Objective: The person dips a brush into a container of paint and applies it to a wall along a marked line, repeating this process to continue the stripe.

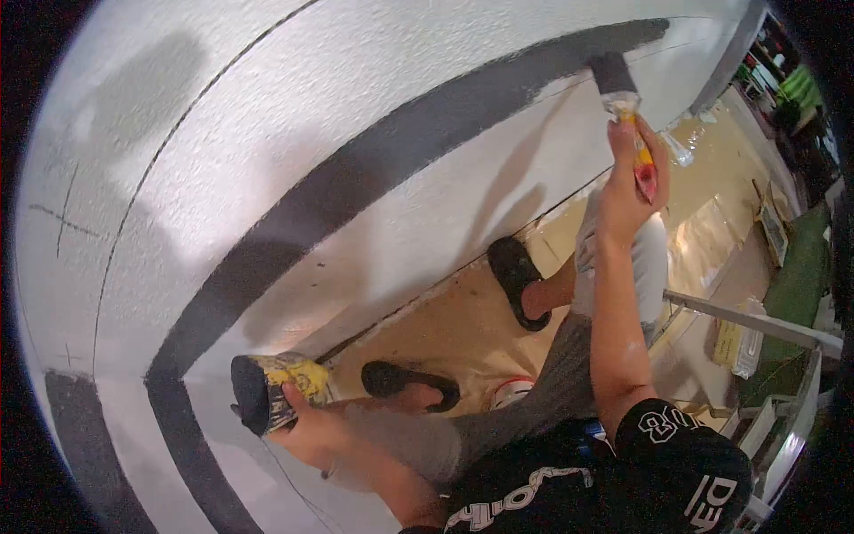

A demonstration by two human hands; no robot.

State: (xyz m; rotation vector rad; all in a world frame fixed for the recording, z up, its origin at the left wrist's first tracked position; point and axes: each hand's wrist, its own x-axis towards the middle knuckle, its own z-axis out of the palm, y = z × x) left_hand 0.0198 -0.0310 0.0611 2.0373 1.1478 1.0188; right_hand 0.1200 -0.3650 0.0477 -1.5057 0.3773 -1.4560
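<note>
My right hand (pixel 633 178) is closed around the yellow and red handle of a paintbrush (pixel 616 80). The dark bristles touch the wall at the lower edge of a dark grey painted band (pixel 356 169), near its upper right end. Down at the left, my left hand (pixel 311 432) grips a paint can (pixel 307 378) with a yellow and black label. The can is tilted, its dark mouth facing left. Pencil lines and a small cross mark the pale wall (pixel 427 214) around the band.
Brown covering (pixel 480 347) lies on the floor by the wall, under my feet in dark slippers. A metal ladder (pixel 783 409) stands at the right. Behind it is a green strip (pixel 792 276). A round white lid or tub (pixel 513 390) with a red rim sits between my legs.
</note>
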